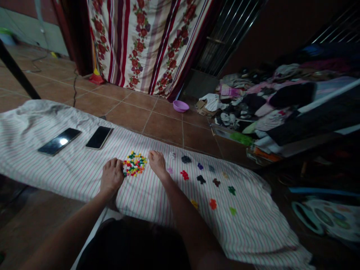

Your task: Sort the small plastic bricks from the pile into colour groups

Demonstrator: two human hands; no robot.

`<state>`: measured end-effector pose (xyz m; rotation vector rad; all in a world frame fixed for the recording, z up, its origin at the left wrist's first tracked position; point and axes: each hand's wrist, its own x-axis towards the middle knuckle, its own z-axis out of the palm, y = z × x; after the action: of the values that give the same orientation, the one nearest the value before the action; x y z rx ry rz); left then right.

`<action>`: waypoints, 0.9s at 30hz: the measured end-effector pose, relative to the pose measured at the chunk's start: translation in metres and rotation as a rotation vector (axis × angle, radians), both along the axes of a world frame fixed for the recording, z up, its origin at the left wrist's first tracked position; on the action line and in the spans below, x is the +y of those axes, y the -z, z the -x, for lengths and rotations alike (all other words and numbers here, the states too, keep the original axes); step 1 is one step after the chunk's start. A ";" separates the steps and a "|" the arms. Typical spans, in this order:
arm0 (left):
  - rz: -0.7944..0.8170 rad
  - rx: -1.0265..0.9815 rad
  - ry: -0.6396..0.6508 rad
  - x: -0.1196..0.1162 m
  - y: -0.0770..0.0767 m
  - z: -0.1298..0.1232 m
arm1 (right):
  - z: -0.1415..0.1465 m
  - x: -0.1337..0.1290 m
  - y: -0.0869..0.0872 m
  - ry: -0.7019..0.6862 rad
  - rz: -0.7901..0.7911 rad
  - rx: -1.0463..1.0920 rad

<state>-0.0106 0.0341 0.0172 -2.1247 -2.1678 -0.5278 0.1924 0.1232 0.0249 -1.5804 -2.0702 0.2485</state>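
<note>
Left fingers (113,162) and right fingers (154,154) curl either side of the coloured pile (135,164); whether gripping, I cannot tell.

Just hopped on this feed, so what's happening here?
A person's left hand is at the left edge of a multicoloured pile of small pieces on a striped cloth. The right hand is on the pile's other side; whether it holds a piece can't be made out. Further right lie separate single-colour clusters, including red and orange. Two phones lie left of the pile.
</note>
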 end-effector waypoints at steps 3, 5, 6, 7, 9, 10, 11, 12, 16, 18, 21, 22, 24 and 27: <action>-0.004 0.005 0.007 0.000 0.000 0.000 | -0.018 0.001 0.002 0.074 -0.001 0.102; -0.005 0.010 0.006 -0.001 0.000 0.000 | -0.032 0.002 0.004 0.145 0.004 0.176; -0.005 0.012 0.003 -0.001 -0.001 0.000 | -0.039 0.002 0.005 0.185 0.003 0.211; -0.004 0.014 0.001 -0.001 -0.001 0.000 | -0.046 0.002 0.006 0.227 -0.002 0.242; -0.003 0.020 0.001 -0.001 -0.002 -0.001 | -0.059 0.002 0.008 0.312 -0.013 0.291; -0.004 0.023 0.002 -0.001 -0.003 -0.001 | -0.065 0.002 0.009 0.356 -0.015 0.307; -0.004 0.026 0.003 -0.001 -0.003 -0.001 | -0.071 0.003 0.010 0.401 -0.013 0.316; -0.004 0.028 0.003 -0.002 -0.003 -0.001 | -0.076 0.004 0.010 0.443 -0.010 0.318; 0.001 0.027 -0.002 -0.002 -0.004 -0.001 | -0.092 0.011 0.011 0.575 0.001 0.287; 0.000 0.025 -0.005 -0.002 -0.004 -0.001 | -0.097 0.015 0.012 0.611 0.006 0.267; -0.007 0.025 -0.005 -0.001 -0.003 -0.001 | -0.102 0.019 0.016 0.651 0.048 0.228; -0.010 0.025 -0.005 -0.001 -0.003 -0.002 | -0.103 0.021 0.017 0.659 0.070 0.215; -0.013 0.022 -0.001 -0.001 -0.003 -0.001 | -0.103 0.023 0.021 0.675 0.108 0.204; -0.016 0.018 -0.003 0.000 -0.002 -0.001 | -0.103 0.026 0.024 0.685 0.124 0.215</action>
<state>-0.0093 0.0337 0.0192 -2.1096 -2.1490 -0.5220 0.2957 0.1493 0.0006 -2.1233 -1.2771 0.2802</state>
